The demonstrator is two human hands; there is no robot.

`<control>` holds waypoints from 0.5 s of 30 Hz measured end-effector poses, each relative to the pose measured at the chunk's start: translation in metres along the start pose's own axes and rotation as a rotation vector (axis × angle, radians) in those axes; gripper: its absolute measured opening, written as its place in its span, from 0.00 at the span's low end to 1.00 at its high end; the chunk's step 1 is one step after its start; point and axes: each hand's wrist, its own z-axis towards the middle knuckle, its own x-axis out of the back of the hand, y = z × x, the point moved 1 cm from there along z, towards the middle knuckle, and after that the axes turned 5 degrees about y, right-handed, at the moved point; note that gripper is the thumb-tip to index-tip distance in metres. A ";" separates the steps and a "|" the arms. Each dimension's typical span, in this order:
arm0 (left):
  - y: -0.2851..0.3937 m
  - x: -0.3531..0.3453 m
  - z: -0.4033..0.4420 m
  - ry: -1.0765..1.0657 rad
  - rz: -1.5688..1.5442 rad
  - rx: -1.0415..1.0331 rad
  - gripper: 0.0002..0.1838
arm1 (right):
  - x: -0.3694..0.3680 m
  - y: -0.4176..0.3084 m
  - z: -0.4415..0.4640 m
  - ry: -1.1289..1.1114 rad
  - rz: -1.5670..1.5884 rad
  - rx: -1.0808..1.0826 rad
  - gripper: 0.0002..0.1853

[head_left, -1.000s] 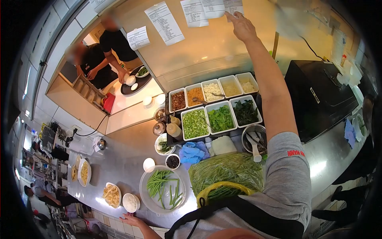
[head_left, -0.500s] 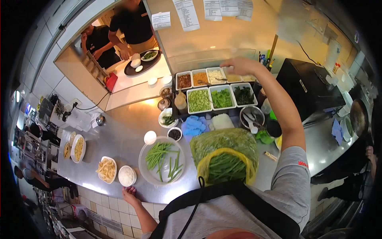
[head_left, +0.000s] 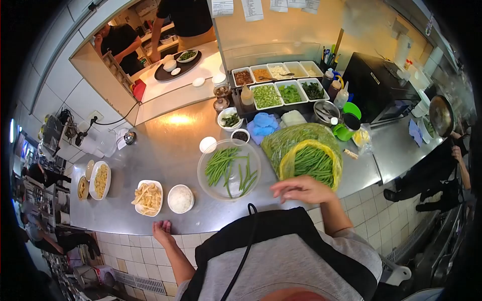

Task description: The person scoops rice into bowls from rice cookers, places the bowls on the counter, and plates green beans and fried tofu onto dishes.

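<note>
My right hand (head_left: 301, 190) hovers at the front edge of the steel counter, its fingers apart and empty, just below a yellow-rimmed bag of green beans (head_left: 314, 163). Left of it stands a clear round bowl (head_left: 203, 184) holding loose green beans (head_left: 221, 165). My left hand (head_left: 163, 233) hangs by the counter edge with fingers curled loosely upward; nothing shows in it. Just above that hand are a bowl of white rice (head_left: 181, 199) and a white dish of pale yellow strips (head_left: 148, 198).
Trays of chopped greens (head_left: 266, 96) and toppings line the back. A blue cloth (head_left: 264, 124) lies before them. Two people stand beyond the hatch by a dark tray (head_left: 193, 62). At right are a black appliance (head_left: 376, 90) and a person's hand (head_left: 457, 153) holding a pan (head_left: 442, 115).
My right hand has come down from the paper slips on the wall to the counter's front edge. The view has shifted. My left hand stays near the rice bowl.
</note>
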 end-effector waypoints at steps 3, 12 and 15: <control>0.020 0.009 0.021 0.005 -0.023 -0.020 0.26 | -0.064 0.029 0.032 -0.058 0.014 -0.009 0.18; 0.042 -0.001 0.050 -0.378 -0.031 0.042 0.22 | -0.166 0.088 0.075 -0.041 0.071 -0.215 0.11; 0.051 0.002 0.046 -0.428 -0.071 0.080 0.24 | -0.182 0.070 0.082 0.005 0.055 -0.243 0.09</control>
